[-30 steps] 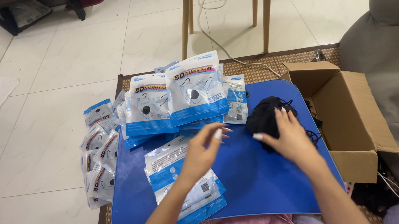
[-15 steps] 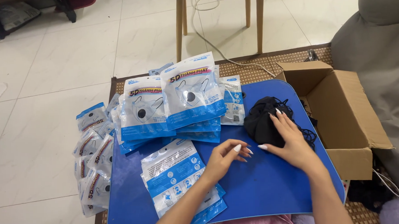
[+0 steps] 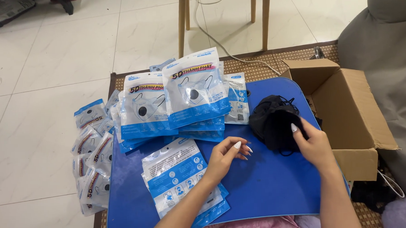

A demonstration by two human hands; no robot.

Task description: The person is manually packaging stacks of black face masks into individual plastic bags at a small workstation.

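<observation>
While the tiled floor (image 3: 52, 55) fills most of my view, I work at the blue surface (image 3: 272, 184) laid over a woven mat (image 3: 259, 62). An open cardboard box (image 3: 351, 114) stands against the surface's right edge. Propped along the far side are stacks of packaged face masks (image 3: 167, 103) in white and blue pouches, and more of them lie spilled on the floor (image 3: 91, 155) at the left. A flat pile of empty pouches (image 3: 182, 180) lies at the near left, just beside my left wrist. The heap of black masks (image 3: 274, 121) sits at the far right of the surface, near the box. My right hand (image 3: 316, 145) rests on that heap, fingers gripping its near edge. My left hand (image 3: 226, 155) hovers loosely curled over the bare blue between pouches and heap, grasping nothing.
</observation>
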